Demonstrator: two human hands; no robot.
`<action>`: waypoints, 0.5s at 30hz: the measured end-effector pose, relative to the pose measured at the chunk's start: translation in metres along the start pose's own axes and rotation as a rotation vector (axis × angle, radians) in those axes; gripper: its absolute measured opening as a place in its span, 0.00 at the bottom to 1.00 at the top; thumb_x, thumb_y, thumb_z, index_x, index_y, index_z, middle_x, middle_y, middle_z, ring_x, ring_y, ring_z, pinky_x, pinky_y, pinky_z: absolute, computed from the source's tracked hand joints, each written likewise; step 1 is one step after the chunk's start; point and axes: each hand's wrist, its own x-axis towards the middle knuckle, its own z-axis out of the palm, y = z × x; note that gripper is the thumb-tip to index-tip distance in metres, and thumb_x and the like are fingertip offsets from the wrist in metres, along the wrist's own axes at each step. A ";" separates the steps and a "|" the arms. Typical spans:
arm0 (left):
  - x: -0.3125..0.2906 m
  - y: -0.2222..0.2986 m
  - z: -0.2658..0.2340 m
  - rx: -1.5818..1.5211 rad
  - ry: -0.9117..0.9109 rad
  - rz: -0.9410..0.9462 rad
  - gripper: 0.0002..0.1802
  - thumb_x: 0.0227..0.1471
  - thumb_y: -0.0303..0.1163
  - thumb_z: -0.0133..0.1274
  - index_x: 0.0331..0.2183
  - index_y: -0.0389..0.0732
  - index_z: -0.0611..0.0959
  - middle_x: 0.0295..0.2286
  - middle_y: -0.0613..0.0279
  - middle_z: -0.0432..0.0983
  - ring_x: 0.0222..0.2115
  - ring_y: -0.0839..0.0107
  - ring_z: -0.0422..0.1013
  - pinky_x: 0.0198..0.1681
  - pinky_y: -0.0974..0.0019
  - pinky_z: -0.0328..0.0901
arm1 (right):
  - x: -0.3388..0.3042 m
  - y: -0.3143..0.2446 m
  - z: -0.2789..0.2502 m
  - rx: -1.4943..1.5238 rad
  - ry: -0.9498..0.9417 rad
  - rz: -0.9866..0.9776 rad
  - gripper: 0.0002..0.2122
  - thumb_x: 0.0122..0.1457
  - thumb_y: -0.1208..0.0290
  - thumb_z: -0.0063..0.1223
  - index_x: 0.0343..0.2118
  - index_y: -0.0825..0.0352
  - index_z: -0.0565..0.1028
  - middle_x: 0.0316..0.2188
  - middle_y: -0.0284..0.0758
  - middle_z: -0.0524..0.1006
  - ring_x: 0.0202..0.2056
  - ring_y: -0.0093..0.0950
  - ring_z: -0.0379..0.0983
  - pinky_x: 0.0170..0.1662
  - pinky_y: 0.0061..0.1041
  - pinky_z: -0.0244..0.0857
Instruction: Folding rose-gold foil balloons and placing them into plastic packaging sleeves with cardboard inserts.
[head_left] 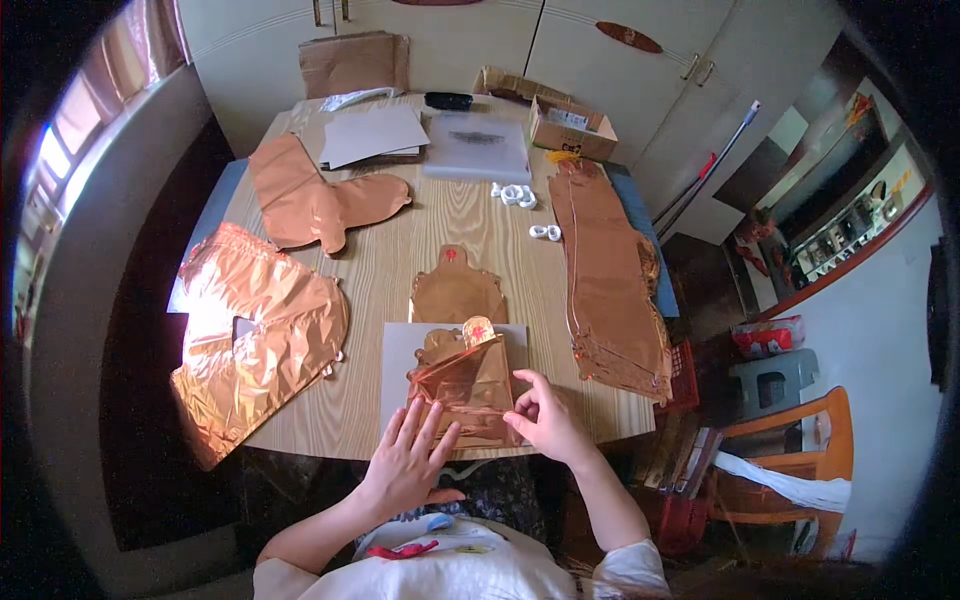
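Observation:
In front of me a copper-coloured foil balloon (470,378), partly folded over itself, lies on a white sheet of card (396,355) near the table's front edge. Its rounded tab with a red mark sticks up at the far side. My left hand (402,468) rests on the near left part of the foil, fingers stretched and spread. At the near right corner, the thumb and forefinger of my right hand (552,425) pinch the balloon's edge. Just beyond the card is another flat foil piece (456,288) with a red mark on its tab.
Flat foil balloons lie at left, one crinkled (265,335) and one smoother (300,195). A long stack of foil balloons (612,275) fills the right side. Farther back are white sheets (375,135), a clear plastic bag (475,150), white ribbon rolls (514,195) and a cardboard box (575,135).

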 end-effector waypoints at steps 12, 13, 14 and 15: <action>0.000 -0.001 0.001 0.006 -0.005 0.006 0.52 0.41 0.73 0.45 0.58 0.43 0.66 0.59 0.42 0.55 0.61 0.41 0.47 0.62 0.43 0.43 | 0.008 -0.021 -0.005 0.081 -0.041 0.018 0.33 0.51 0.83 0.58 0.60 0.63 0.57 0.45 0.39 0.71 0.32 0.21 0.76 0.35 0.22 0.71; 0.000 -0.001 0.001 0.005 -0.006 0.004 0.52 0.41 0.73 0.45 0.58 0.43 0.66 0.59 0.42 0.55 0.61 0.41 0.47 0.62 0.43 0.44 | 0.009 -0.016 -0.004 0.115 -0.053 0.010 0.33 0.52 0.83 0.57 0.60 0.62 0.56 0.45 0.39 0.70 0.32 0.22 0.75 0.34 0.23 0.71; 0.000 -0.001 0.001 0.003 -0.007 0.003 0.53 0.41 0.73 0.45 0.58 0.43 0.66 0.59 0.42 0.55 0.61 0.41 0.47 0.62 0.43 0.44 | 0.011 -0.011 -0.004 0.148 -0.063 0.003 0.32 0.52 0.83 0.55 0.60 0.62 0.56 0.46 0.39 0.69 0.31 0.23 0.75 0.34 0.24 0.71; 0.000 0.000 0.001 0.001 -0.008 0.003 0.53 0.41 0.73 0.45 0.58 0.43 0.66 0.58 0.42 0.55 0.61 0.41 0.47 0.62 0.43 0.44 | 0.011 -0.009 -0.005 0.181 -0.074 -0.004 0.32 0.53 0.84 0.54 0.60 0.62 0.56 0.46 0.39 0.68 0.31 0.24 0.75 0.33 0.25 0.72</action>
